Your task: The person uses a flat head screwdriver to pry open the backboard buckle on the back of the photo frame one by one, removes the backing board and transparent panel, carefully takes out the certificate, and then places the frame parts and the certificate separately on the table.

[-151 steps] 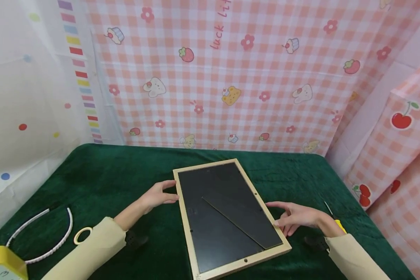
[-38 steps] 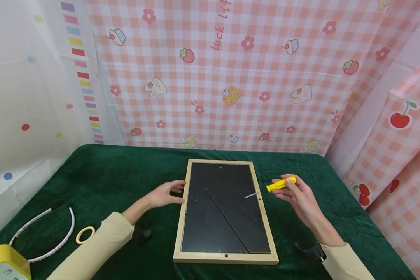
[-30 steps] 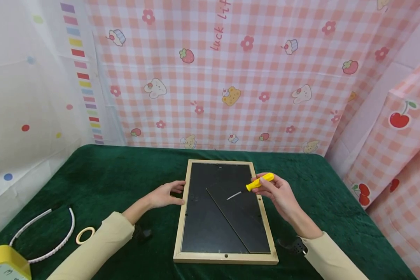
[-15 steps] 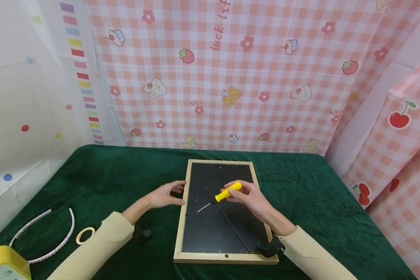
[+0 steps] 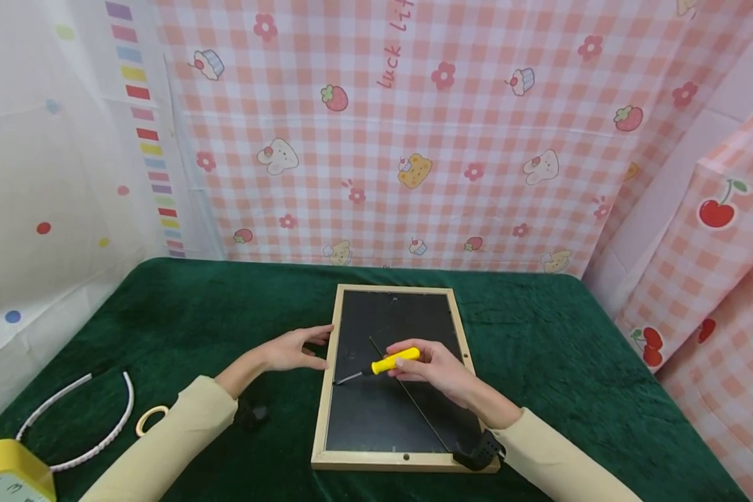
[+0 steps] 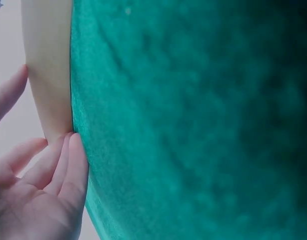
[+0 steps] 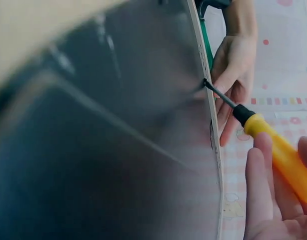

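A wooden picture frame (image 5: 321,432) lies back side up on the green cloth, its black backing board (image 5: 376,418) showing. A slanting strip, the edge of a folding stand (image 5: 423,416), crosses the board. My left hand (image 5: 291,350) touches the frame's left side with fingertips and thumb, fingers nearly straight; the left wrist view shows them against the wooden side (image 6: 48,75). My right hand (image 5: 436,366) pinches a yellow-handled screwdriver (image 5: 395,360) over the board. Its tip meets a small dark tab (image 7: 207,84) at the frame's left inner edge.
At the left lie a braided white headband (image 5: 109,436) and a pale ring (image 5: 150,420), which the left sleeve partly overlaps. A yellow clock-like object (image 5: 12,464) stands at the lower left corner. Behind the table hangs a pink checked curtain (image 5: 376,139).
The frame has been straightened since the first frame, and my right hand has picked up the screwdriver. It has carried it leftward across the board to the left edge. My left hand stays at the frame.
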### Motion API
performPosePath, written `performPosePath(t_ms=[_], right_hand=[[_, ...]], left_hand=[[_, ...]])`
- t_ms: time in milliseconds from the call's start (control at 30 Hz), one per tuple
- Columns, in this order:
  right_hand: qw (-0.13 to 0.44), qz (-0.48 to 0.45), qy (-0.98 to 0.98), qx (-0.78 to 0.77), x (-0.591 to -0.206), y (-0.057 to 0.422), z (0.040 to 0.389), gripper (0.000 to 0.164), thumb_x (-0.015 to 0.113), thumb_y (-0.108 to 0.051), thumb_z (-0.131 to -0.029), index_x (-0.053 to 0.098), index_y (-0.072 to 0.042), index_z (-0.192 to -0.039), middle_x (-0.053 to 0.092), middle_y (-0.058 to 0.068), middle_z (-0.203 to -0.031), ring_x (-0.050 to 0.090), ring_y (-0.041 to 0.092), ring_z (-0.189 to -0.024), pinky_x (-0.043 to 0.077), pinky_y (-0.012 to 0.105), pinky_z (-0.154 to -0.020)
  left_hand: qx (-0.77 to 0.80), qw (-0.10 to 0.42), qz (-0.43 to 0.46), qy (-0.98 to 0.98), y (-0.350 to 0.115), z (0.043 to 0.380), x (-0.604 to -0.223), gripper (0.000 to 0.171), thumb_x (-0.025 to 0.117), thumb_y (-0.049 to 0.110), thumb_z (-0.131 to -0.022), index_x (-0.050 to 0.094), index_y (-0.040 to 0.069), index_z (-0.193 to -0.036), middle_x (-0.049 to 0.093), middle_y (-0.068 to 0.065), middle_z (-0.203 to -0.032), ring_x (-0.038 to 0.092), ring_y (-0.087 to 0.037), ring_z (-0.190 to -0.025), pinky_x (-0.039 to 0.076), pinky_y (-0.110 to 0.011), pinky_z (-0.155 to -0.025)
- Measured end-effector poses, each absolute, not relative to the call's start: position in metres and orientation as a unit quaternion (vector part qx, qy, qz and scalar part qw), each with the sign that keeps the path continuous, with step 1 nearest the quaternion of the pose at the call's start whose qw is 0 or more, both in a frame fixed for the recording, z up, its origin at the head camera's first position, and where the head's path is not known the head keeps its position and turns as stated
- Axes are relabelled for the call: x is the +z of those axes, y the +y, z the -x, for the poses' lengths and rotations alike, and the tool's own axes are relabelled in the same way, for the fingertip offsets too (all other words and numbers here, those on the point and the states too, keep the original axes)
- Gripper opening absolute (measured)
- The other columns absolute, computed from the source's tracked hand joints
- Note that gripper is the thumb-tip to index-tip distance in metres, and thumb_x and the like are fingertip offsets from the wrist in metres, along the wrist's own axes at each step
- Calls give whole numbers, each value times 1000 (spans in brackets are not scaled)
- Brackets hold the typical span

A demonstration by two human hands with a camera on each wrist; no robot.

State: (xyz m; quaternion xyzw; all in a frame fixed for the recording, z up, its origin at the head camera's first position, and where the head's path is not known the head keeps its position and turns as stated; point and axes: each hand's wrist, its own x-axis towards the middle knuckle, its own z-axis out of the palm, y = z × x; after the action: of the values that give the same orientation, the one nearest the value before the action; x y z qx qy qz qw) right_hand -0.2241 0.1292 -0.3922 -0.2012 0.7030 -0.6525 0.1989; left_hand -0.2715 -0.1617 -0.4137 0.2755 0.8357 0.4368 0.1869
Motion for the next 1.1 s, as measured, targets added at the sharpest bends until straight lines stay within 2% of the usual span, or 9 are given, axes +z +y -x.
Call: performPosePath(t_ms=[400, 667, 900, 1100], right_hand=[[213, 144, 704, -662, -396, 123, 219, 37, 57, -7, -86, 47, 12, -116, 56, 15, -103, 60, 24, -86, 46, 34, -78], [215, 132, 712, -655, -399, 124, 219, 35, 57, -9, -86, 51, 11, -113, 58, 16, -102, 60, 25, -88, 46, 33, -77], [214, 129, 713, -655, -403, 124, 216, 37, 58, -12, -86, 50, 10, -115, 57, 15, -104, 60, 26, -90, 46, 33, -77], [203, 131, 717, -654, -402, 123, 214, 36, 57, -11, -87, 51, 10, -115, 56, 15, -104, 59, 26, -90, 46, 33, -77]], left_hand=[[435, 205, -292, 827, -167, 273, -416, 80, 67, 21, -80, 18, -1, -139, 26, -19, -137, 30, -33, -120, 34, -45, -91], [407, 193, -310, 837, -167, 276, -416, 80, 66, 24, -80, 18, -3, -138, 28, -21, -135, 33, -33, -117, 37, -43, -89], [393, 187, -316, 843, -168, 276, -417, 81, 66, 26, -80, 17, 1, -140, 29, -17, -136, 34, -30, -118, 37, -42, -89], [374, 177, -334, 847, -168, 276, -415, 73, 64, 26, -81, 25, 1, -138, 33, -17, -131, 36, -30, -115, 39, -39, -87]])
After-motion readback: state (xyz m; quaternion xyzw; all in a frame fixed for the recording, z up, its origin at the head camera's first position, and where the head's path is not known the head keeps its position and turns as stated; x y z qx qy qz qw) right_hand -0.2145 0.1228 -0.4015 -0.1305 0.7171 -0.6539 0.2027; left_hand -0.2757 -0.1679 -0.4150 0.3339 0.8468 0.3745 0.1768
